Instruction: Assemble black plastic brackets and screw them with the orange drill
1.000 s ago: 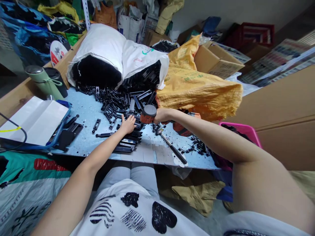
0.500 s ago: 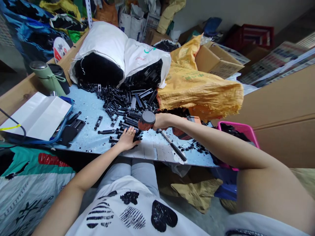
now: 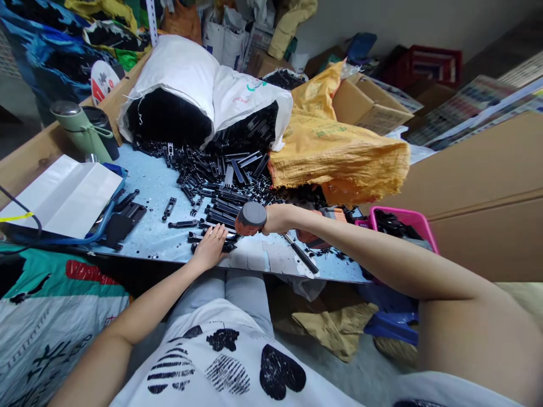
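Cluttered storeroom; pale blue surface [image 3: 148, 186] heaped with black plastic strips [image 3: 220, 169] spilling from white sack [image 3: 190, 79]. Left hand [image 3: 211, 249] flat, fingers [image 3: 220, 230] spread, pressing small stack of strips [image 3: 212, 237] near front edge, long axes running left-right. Right hand [image 3: 278, 217] closed around hammer [image 3: 251, 218], round head facing camera, just right of stack. Bare surface left of stack; pink bin [image 3: 403, 217] off right edge.

Black parts pile [image 3: 220, 169] blocks far side — near-left table [image 3: 148, 240] open
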### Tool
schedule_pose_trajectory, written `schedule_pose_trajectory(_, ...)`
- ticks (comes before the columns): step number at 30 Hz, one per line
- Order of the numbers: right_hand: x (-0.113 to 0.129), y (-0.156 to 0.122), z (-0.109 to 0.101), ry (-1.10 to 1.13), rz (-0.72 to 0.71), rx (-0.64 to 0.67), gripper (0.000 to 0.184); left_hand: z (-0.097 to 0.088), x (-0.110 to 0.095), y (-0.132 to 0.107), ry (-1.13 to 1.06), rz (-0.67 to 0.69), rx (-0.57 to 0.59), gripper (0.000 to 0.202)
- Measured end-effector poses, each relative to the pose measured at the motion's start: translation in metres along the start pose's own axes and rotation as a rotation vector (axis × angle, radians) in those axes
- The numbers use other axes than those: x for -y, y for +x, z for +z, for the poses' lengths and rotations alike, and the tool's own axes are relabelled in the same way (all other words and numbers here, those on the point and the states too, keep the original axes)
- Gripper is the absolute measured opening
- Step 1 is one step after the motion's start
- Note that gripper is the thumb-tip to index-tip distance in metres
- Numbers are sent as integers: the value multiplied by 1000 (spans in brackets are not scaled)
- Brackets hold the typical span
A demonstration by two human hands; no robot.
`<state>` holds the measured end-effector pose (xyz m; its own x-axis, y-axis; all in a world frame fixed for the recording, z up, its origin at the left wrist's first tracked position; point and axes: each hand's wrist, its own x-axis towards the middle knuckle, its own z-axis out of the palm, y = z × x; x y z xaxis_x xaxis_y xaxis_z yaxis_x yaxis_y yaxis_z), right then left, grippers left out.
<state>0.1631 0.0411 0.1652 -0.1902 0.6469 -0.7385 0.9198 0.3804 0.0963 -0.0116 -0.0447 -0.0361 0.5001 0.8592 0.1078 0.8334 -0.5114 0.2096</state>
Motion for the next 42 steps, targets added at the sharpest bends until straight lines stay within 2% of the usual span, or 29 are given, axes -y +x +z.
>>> schedule_pose_trajectory(5,11,-29,0,-125,-9,-165,32,6,1,-1,4,4,-42,73)
schedule_pose_trajectory(7,18,-38,0,-132,-33,-171,31,8,2,-2,-3,9,-64,72)
schedule_pose_trajectory(12,32,-28,7,-87,-105,-68,23,9,2,-4,-40,33,-109,63)
schedule_pose_trajectory(15,34,-20,13,-80,-127,-109,21,7,2,-4,-53,52,-119,60)
schedule_pose_trajectory(17,25,-21,20,3,-122,-147,22,7,3,-3,-45,53,-117,63)
schedule_pose_trajectory(19,5,-25,34,177,-118,-164,23,6,3,-1,-21,44,-115,67)
schedule_pose_trajectory(21,-26,-31,55,450,-134,-166,24,6,2,0,8,46,-117,67)
schedule_pose_trajectory(23,-66,-34,82,738,-141,-203,26,6,1,-4,24,79,-134,62)
schedule_pose_trajectory(25,-112,-35,108,958,-83,-345,33,7,-1,-13,24,109,-195,55)
schedule_pose_trajectory(27,-160,-33,128,1104,80,-538,37,9,0,-26,16,89,-299,50)
schedule_pose_trajectory(29,-202,-30,142,1191,295,-666,32,14,2,-38,5,22,-405,48)
schedule_pose_trajectory(32,-248,-26,154,1238,550,-718,24,22,7,-49,-12,-55,-494,49)
schedule_pose_trajectory(34,-266,-22,161,1252,623,-727,23,27,8,-50,-21,-76,-523,51)
schedule_pose_trajectory(36,-275,-17,168,1275,638,-739,22,31,7,-49,-33,-83,-527,54)
schedule_pose_trajectory(39,-281,-9,178,1261,645,-779,24,33,4,-48,-38,-109,-507,58)
schedule_pose_trajectory(42,-284,-4,185,1134,652,-815,26,32,2,-48,-7,-142,-499,58)
